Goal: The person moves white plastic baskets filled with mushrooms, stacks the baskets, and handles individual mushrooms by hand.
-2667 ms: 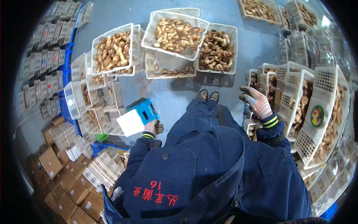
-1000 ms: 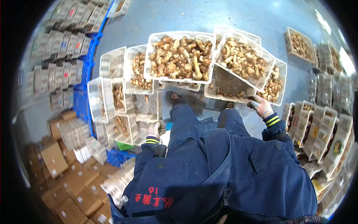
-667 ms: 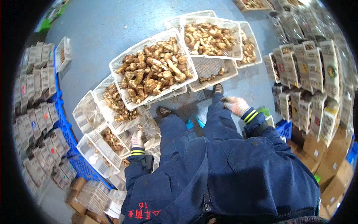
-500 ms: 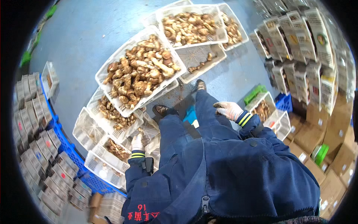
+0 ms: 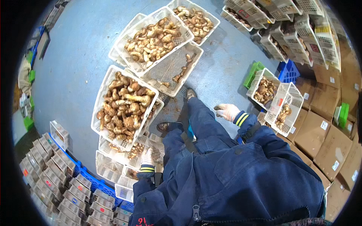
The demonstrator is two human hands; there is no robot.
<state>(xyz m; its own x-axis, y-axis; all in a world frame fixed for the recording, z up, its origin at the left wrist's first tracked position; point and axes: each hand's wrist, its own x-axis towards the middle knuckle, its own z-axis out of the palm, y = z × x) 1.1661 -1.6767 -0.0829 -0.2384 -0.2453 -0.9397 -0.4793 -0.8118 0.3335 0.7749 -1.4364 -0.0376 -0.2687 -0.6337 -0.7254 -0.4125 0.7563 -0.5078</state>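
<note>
My left hand [image 5: 148,158], in a pale work glove, is low beside the crates on the left. Its fingers point forward close to loose mushrooms [image 5: 135,150] in a lower crate, and what they hold, if anything, does not show. My right hand [image 5: 227,112], gloved too, hangs in the air right of my legs with fingers loosely apart and nothing in it. In front of my left hand, a white perforated crate [image 5: 97,109] full of brown, thick-stemmed mushrooms [image 5: 126,105] rests on other crates. Beyond it stands a nearly bare crate [image 5: 171,88] with a few small mushrooms [image 5: 181,73].
Farther ahead are more mushroom crates [image 5: 190,35]. On the right are two small crates [image 5: 288,113], a green crate [image 5: 253,73], cardboard boxes [image 5: 313,132] and stacked crates [image 5: 311,37]. Rows of grey baskets [image 5: 75,188] line a blue pallet [image 5: 100,184] at lower left.
My view has turned, so the crates appear farther left and the right-hand boxes show more. Both hands stay low at my sides; the right hand's fingers look slightly more curled.
</note>
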